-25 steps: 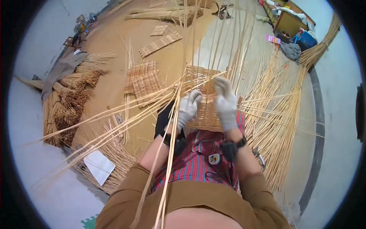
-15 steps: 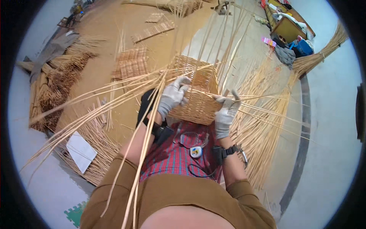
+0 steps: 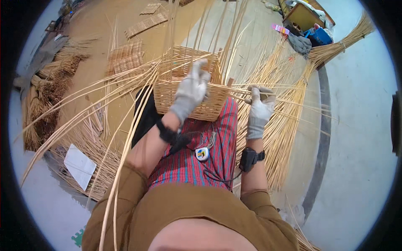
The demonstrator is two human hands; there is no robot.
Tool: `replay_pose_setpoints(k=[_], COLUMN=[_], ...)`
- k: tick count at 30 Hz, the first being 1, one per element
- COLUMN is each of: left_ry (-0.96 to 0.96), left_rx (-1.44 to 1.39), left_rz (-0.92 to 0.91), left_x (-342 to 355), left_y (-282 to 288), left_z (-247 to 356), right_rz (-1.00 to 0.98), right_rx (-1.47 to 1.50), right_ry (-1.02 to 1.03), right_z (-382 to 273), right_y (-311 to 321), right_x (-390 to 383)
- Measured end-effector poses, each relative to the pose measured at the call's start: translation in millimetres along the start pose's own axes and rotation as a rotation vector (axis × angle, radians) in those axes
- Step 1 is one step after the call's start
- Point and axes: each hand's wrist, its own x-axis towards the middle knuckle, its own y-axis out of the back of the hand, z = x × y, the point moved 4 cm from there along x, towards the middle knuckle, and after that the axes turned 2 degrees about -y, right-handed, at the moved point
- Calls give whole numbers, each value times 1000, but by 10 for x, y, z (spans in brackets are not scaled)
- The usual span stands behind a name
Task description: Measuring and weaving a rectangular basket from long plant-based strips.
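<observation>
"Where is the basket (image 3: pixel 211 109)?"

"Over the checked cloth (image 3: pixel 226 138) at the knees. The left hand (image 3: pixel 189 94) overlaps its near rim; I cannot tell whether those fingers grip anything."

"And the right hand (image 3: pixel 260 113)?"

"Just right of the basket, fingers closed on a few rods (image 3: pixel 240 90) that run out sideways from it."

"What about the floor (image 3: pixel 79 98)?"

"Tan left of the left fingers, grey beyond the right ones. Woven panels (image 3: pixel 125 56) lie past the left fingers, with bundles (image 3: pixel 44 100) farther left. Nearer the body, a white sheet (image 3: pixel 79 166) lies on stalks. A long pile (image 3: pixel 274 142) spreads below and beyond the right fingers."

"The room's edge?"

"A pale wall (image 3: pixel 360 138), well right of the right fingers; far past them, a blue bin (image 3: pixel 320 37) beside a wooden box (image 3: pixel 303 16)."
</observation>
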Motion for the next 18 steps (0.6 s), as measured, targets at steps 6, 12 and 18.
replay_pose_setpoints(k=[6,12,18], left_ry=[522,559,-65], left_rx=[-122,-223,-171], left_rz=[-287,-228,-211], left_x=[-97,-45,-235], left_y=[-354,-303,-289], left_z=[-200,-266,-409], right_rz=[-370,-44,-400], right_rx=[-631,-53,-213], right_ry=[518,140,385], right_z=[-340,15,-491], right_y=[-826,197,-616], right_x=[689,512,-669])
